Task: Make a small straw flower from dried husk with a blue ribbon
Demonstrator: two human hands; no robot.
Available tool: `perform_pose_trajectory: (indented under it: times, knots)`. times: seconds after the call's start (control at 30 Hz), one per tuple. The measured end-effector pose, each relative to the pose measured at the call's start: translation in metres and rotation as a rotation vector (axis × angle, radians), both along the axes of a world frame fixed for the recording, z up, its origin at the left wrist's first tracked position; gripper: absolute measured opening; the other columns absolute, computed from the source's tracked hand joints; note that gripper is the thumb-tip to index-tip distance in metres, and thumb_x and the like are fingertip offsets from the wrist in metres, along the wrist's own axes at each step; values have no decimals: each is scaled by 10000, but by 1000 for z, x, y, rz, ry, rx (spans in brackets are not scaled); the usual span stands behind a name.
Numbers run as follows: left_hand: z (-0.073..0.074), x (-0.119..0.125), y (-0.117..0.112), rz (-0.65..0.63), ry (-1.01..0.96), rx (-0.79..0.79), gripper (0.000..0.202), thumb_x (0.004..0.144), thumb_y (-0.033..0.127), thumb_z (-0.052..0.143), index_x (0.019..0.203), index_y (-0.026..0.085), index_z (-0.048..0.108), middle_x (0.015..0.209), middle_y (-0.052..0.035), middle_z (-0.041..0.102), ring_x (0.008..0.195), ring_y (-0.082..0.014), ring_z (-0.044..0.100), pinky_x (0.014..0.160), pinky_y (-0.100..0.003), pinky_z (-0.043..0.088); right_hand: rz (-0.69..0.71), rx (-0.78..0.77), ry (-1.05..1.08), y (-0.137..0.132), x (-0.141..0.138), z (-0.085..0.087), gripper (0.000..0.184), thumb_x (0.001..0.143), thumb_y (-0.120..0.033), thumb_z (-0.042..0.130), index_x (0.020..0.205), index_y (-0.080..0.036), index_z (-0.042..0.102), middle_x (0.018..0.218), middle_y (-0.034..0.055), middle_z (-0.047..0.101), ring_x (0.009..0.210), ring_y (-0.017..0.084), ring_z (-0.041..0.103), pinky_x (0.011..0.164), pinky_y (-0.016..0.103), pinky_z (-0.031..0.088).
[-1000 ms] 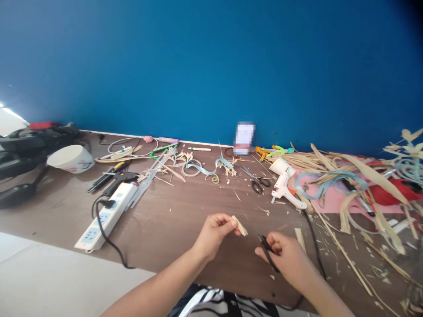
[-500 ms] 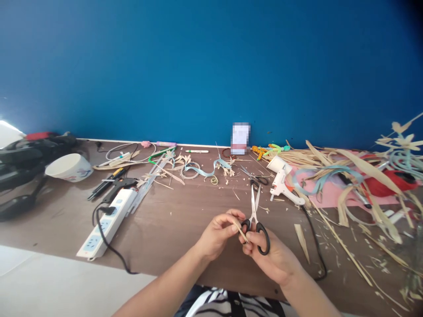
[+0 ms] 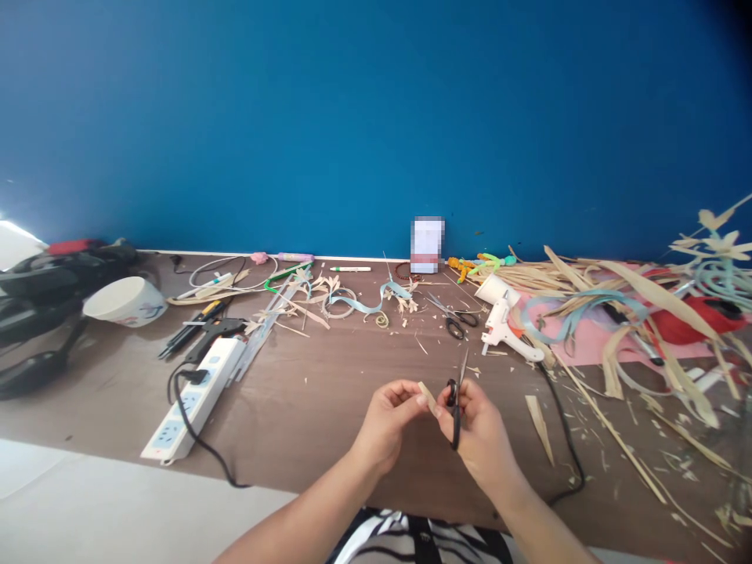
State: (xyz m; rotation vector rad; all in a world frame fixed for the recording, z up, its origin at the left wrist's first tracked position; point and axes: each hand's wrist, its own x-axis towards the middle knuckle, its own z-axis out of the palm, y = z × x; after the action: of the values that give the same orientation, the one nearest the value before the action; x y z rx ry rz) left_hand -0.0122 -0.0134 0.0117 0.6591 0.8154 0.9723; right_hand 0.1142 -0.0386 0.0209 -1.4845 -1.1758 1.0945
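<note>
Between my two hands is a small pale strip of dried husk (image 3: 428, 396). My left hand (image 3: 392, 419) pinches its left end between thumb and fingers. My right hand (image 3: 479, 431) touches the strip's lower end with its thumb and also holds a pair of black-handled scissors (image 3: 456, 415), blades pointing up and away from me. The scissor blades look closed and are seen nearly edge-on. Beyond them, a second pair of scissors (image 3: 453, 317) lies on the brown table (image 3: 329, 399). A loose husk piece (image 3: 539, 427) rests right of my right hand.
A white glue gun (image 3: 508, 337) and a heap of husk strips (image 3: 587, 282) lie to the right. On the left are a white power strip (image 3: 193, 399), a black glue gun (image 3: 217, 337) and a paper bowl (image 3: 125, 301). A phone-like screen (image 3: 427, 244) leans against the blue wall (image 3: 294, 125).
My right hand has turned, swinging the scissors from facing me with parted blades to edge-on and closed. The husk strip has shifted slightly up in my fingers.
</note>
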Motion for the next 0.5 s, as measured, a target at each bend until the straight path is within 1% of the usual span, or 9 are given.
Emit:
perform_pose_trajectory:
  times: [0.17,0.23,0.3,0.4,0.47,0.5]
  knots:
    - [4,3,-1,41,86,32,116,641,218,666,635,119,605,597,-17,609,581,-104,526,656,-237,395,-29,54,-147,-2,-1,-3,134,699,-247,561,694,-189,440,620,-14,520,575,110,465,559,236,376]
    - [5,4,-1,38,110,36,119,645,225,660,625,121,605,580,-14,607,569,-103,524,651,-235,391,-32,65,-166,-1,-2,-2,123,695,-236,555,695,-188,441,618,-17,521,568,107,456,558,235,369]
    - [6,4,0,28,130,42,126,644,229,657,609,120,604,574,-17,607,567,-104,522,656,-235,388,-19,54,-134,0,-1,-2,126,692,-233,555,693,-189,437,623,-18,519,567,106,453,557,234,369]
    - [6,3,3,25,121,12,150,639,244,655,582,117,598,561,-17,593,558,-102,511,644,-231,384,44,13,-15,1,5,0,139,700,-256,555,718,-187,435,652,-10,516,595,113,465,568,237,379]
    - [6,1,5,23,74,-26,162,635,252,655,572,118,588,554,-14,580,549,-99,505,629,-228,383,145,-40,26,1,14,1,147,704,-266,559,755,-182,449,678,-4,520,613,117,467,576,238,381]
    - [7,1,6,19,51,-38,169,638,257,652,569,119,582,553,-15,578,547,-99,505,621,-226,382,201,-75,14,1,20,1,150,703,-267,562,767,-179,458,680,-6,518,609,114,459,572,235,376]
